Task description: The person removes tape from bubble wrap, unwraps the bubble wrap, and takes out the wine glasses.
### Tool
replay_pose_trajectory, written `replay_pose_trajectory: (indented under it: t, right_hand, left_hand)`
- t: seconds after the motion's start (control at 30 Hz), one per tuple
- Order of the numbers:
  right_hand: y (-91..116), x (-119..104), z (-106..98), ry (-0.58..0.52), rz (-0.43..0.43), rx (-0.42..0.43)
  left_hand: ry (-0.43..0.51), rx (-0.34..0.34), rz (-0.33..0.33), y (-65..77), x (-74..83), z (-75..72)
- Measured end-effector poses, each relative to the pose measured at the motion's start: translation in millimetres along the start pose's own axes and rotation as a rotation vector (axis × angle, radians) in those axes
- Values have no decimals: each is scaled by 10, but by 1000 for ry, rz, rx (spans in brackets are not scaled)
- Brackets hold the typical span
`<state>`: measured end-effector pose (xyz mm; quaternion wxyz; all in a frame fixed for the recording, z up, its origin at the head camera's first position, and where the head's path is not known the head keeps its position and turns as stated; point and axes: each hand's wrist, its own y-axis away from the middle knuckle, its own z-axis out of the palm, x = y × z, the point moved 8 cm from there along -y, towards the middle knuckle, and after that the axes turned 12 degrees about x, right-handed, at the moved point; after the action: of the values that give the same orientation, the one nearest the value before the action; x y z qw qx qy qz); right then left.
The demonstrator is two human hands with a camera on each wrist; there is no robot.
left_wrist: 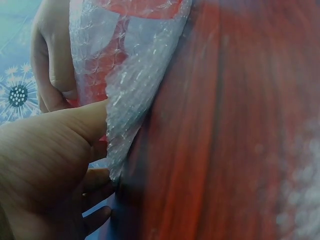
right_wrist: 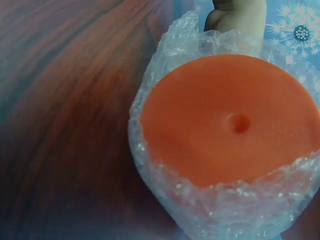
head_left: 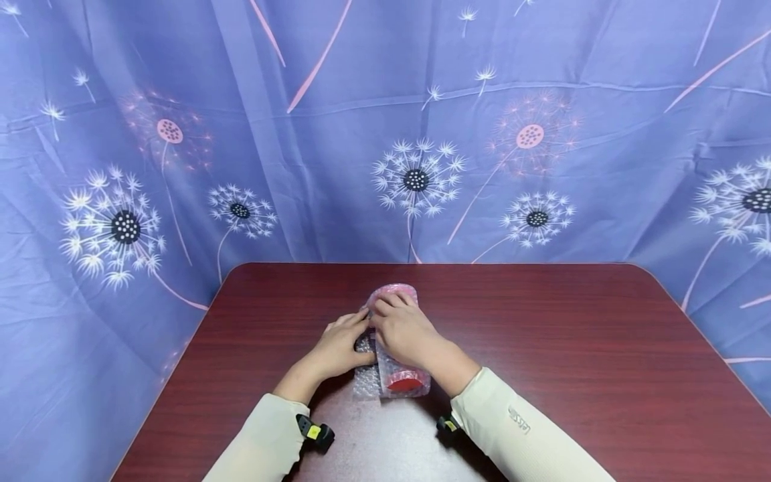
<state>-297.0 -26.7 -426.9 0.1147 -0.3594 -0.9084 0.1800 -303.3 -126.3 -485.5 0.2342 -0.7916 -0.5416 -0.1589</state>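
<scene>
A red, roughly cylindrical thing (head_left: 405, 384) lies on the table wrapped in bubble wrap (head_left: 367, 384), its length running away from me. In the right wrist view its flat, round orange-red end (right_wrist: 195, 110) shows a small hole near the middle, with crumpled wrap around the rim. My left hand (head_left: 338, 349) is at the left side, holding the loose wrap edge; the left wrist view shows the thumb (left_wrist: 95, 120) against that edge and fingers below it. My right hand (head_left: 405, 329) grips the wrapped thing from above, fingers bent over its far half. Its fingertips are partly hidden.
The dark red wood-grain table (head_left: 572, 348) extends to both sides. A blue curtain with dandelion prints (head_left: 337, 167) hangs behind the table's far edge and along its sides. Both wrists carry small black cameras (head_left: 323, 436) over pale sleeves.
</scene>
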Motion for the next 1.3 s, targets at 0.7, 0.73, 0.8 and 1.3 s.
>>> replay_pose_trajectory:
  t: [0.7, 0.73, 0.8, 1.3]
  right_hand:
    - [25, 98, -57, -5, 5, 9]
    - [29, 101, -69, -5, 4, 21]
    - [41, 113, -87, -4, 7, 37]
    - [92, 199, -186, -44, 10, 144]
  left_hand:
    - [12, -6, -11, 13, -20, -4]
    - [10, -7, -9, 12, -22, 3]
    - [11, -12, -5, 11, -17, 16]
    - [-20, -42, -21, 4, -32, 46]
